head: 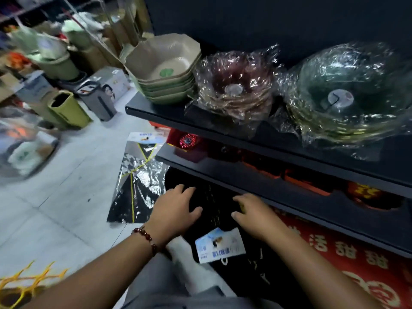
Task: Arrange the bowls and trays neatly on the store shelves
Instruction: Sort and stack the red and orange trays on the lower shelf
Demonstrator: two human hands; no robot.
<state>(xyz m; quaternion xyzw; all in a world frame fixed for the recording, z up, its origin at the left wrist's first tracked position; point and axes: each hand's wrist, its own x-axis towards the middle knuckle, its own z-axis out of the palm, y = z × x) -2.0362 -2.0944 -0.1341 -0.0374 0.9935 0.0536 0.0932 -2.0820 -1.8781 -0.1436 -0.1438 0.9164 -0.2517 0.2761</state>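
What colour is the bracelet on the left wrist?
Dark red beads, on the beaded bracelet; the head view shows it.

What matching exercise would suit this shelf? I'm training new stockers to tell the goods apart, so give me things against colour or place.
Things:
1. stack of octagonal bowls
2. middle wrapped stack
3. right wrapped stack
4. black pack with blue label

Descriptions:
A. dark green, in clear plastic
B. under both hands, below the shelves
C. beige, unwrapped, at the shelf's left end
D. dark red, in clear plastic

Pairs: 1-C, 2-D, 3-A, 4-B
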